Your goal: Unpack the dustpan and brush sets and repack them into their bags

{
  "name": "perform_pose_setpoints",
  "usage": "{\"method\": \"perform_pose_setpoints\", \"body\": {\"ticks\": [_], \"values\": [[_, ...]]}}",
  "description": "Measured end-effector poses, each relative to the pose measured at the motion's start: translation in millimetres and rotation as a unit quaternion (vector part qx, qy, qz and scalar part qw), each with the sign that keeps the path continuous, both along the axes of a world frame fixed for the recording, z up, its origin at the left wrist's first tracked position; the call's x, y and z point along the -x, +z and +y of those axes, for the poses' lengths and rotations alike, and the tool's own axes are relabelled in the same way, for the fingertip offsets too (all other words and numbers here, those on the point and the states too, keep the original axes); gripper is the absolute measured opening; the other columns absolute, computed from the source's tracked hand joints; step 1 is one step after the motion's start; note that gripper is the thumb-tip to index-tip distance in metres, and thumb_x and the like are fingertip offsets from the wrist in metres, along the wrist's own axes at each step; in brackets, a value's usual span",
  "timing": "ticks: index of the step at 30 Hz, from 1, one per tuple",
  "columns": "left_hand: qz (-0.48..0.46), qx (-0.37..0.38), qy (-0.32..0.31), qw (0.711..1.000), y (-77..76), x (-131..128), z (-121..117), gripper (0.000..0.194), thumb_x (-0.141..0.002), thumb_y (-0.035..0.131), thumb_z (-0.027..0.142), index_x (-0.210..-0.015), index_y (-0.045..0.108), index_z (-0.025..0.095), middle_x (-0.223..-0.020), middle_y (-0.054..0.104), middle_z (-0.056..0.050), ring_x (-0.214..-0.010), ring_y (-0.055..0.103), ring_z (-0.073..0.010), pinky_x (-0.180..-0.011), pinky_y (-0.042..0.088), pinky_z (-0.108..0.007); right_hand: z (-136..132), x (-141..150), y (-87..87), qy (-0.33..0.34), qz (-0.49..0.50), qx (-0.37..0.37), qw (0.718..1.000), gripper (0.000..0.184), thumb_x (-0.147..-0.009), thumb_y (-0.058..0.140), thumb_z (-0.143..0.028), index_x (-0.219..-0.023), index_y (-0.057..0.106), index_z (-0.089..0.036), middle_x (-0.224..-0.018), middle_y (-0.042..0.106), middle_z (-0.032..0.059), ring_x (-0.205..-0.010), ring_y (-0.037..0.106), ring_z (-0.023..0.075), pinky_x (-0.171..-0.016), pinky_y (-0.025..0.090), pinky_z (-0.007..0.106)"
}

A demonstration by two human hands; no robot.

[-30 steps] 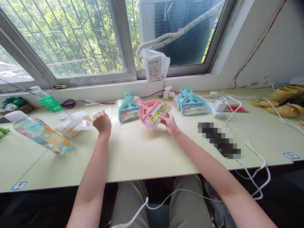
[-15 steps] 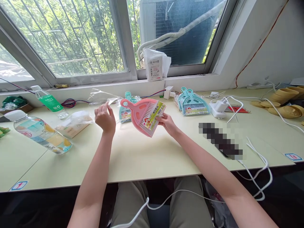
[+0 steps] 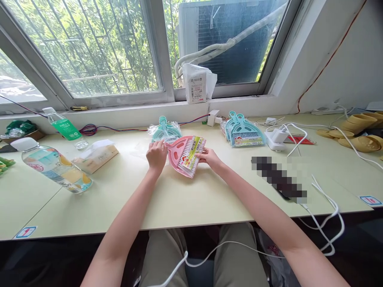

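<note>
A pink dustpan (image 3: 177, 152) with a white-bristled brush and a yellow label hangs tilted between my hands above the table. My left hand (image 3: 156, 155) is closed at its handle, whose end the fingers hide. On the opposite side, my right hand (image 3: 210, 158) grips the label and bristle edge between thumb and fingers. Just behind lies a teal dustpan (image 3: 164, 128) among clear plastic film. Farther right, several teal dustpan sets (image 3: 244, 131) are stacked in plastic wrapping.
At left stand a juice bottle (image 3: 56, 167), a green-labelled water bottle (image 3: 66, 128) and a tissue pack (image 3: 100, 154). To the right are a power strip (image 3: 275, 138), a blurred dark object (image 3: 279, 179) and white cables (image 3: 329, 199). Yellow cups (image 3: 359, 123) sit farther right.
My left hand has moved right, from beside the dustpan onto its handle. The clear film it held up now lies behind. The dustpan has come slightly lower.
</note>
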State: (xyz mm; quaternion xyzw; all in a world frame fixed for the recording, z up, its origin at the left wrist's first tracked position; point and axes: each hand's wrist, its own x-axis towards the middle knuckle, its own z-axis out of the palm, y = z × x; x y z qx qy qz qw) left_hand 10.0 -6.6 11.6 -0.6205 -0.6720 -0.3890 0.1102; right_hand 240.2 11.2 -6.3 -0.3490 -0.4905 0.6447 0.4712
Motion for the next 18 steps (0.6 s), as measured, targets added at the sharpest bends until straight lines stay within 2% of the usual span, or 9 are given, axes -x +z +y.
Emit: {"method": "perform_pose_setpoints", "body": {"ticks": [3, 6, 9, 11, 13, 15, 16, 18], "values": [[-0.025, -0.012, -0.063, 0.998, -3.3, -15.1, -2.8, 0.037, -0.091, 0.041, 0.033, -0.119, 0.063, 0.022, -0.116, 0.064, -0.011, -0.115, 0.049, -0.0303, -0.097, 0.04, -0.042, -6.8, 6.8, 1.8, 0.022, 0.008, -0.005, 1.0, 0.028, -0.062, 0.078, -0.018, -0.088, 0.068, -0.015, -0.088, 0.073, 0.0066, -0.077, 0.07, 0.0201, -0.069, 0.062, 0.036], [-0.043, -0.022, -0.121, 0.991, -4.6, -25.4, -5.2, 0.034, -0.09, 0.045, 0.032, -0.117, 0.063, 0.024, -0.119, 0.063, -0.009, -0.121, 0.047, -0.0302, -0.105, 0.034, -0.044, -10.4, 12.9, -0.9, 0.01, 0.019, -0.007, 1.0, 0.027, -0.063, 0.078, -0.019, -0.087, 0.067, -0.015, -0.09, 0.073, 0.0069, -0.077, 0.07, 0.0197, -0.074, 0.061, 0.038], [-0.057, -0.043, -0.171, 0.983, -1.6, -32.5, -10.1, 0.033, -0.089, 0.049, 0.031, -0.12, 0.06, 0.028, -0.127, 0.059, -0.006, -0.13, 0.04, -0.0288, -0.116, 0.015, -0.049, -9.1, 15.7, -6.8, -0.028, 0.039, 0.003, 0.999, 0.024, -0.064, 0.078, -0.019, -0.085, 0.066, -0.015, -0.088, 0.073, 0.0065, -0.076, 0.07, 0.0193, -0.076, 0.061, 0.039], [-0.098, -0.086, -0.158, 0.979, 2.1, -35.4, -13.7, 0.042, -0.087, 0.053, 0.032, -0.129, 0.051, 0.029, -0.141, 0.046, -0.005, -0.139, 0.027, -0.0281, -0.117, 0.001, -0.051, -7.5, 16.1, -9.9, -0.052, 0.059, 0.008, 0.997, 0.024, -0.064, 0.078, -0.018, -0.084, 0.065, -0.015, -0.087, 0.073, 0.0059, -0.076, 0.07, 0.0191, -0.077, 0.061, 0.039], [-0.178, -0.156, -0.096, 0.967, 5.8, -35.4, -14.8, 0.058, -0.085, 0.057, 0.035, -0.139, 0.037, 0.028, -0.153, 0.026, -0.005, -0.144, 0.012, -0.0273, -0.116, -0.003, -0.053, -6.8, 16.0, -10.9, -0.071, 0.083, 0.01, 0.994, 0.024, -0.064, 0.078, -0.018, -0.085, 0.065, -0.015, -0.088, 0.073, 0.0056, -0.077, 0.07, 0.0191, -0.079, 0.061, 0.039], [-0.293, -0.213, -0.04, 0.931, 8.1, -32.2, -11.5, 0.073, -0.082, 0.061, 0.038, -0.144, 0.023, 0.026, -0.157, 0.01, -0.007, -0.145, 0.005, -0.026, -0.117, 0.004, -0.05, -7.0, 15.7, -9.7, -0.082, 0.108, 0.011, 0.991, 0.025, -0.065, 0.078, -0.019, -0.086, 0.065, -0.015, -0.09, 0.073, 0.0059, -0.08, 0.07, 0.0195, -0.082, 0.06, 0.04], [-0.363, -0.215, -0.036, 0.906, 8.4, -29.9, -8.1, 0.078, -0.081, 0.063, 0.039, -0.145, 0.02, 0.026, -0.158, 0.008, -0.008, -0.145, 0.007, -0.0255, -0.117, 0.011, -0.047, -7.4, 15.4, -8.5, -0.085, 0.118, 0.012, 0.989, 0.025, -0.065, 0.078, -0.019, -0.087, 0.065, -0.015, -0.091, 0.073, 0.0062, -0.081, 0.07, 0.0199, -0.084, 0.059, 0.04], [-0.511, -0.141, -0.099, 0.842, 7.1, -26.1, 0.4, 0.075, -0.081, 0.062, 0.041, -0.143, 0.024, 0.023, -0.155, 0.018, -0.012, -0.142, 0.021, -0.0261, -0.113, 0.027, -0.043, -8.0, 14.7, -5.8, -0.088, 0.132, 0.014, 0.987, 0.026, -0.065, 0.078, -0.019, -0.086, 0.065, -0.015, -0.093, 0.073, 0.0067, -0.084, 0.07, 0.021, -0.086, 0.058, 0.042]]}}
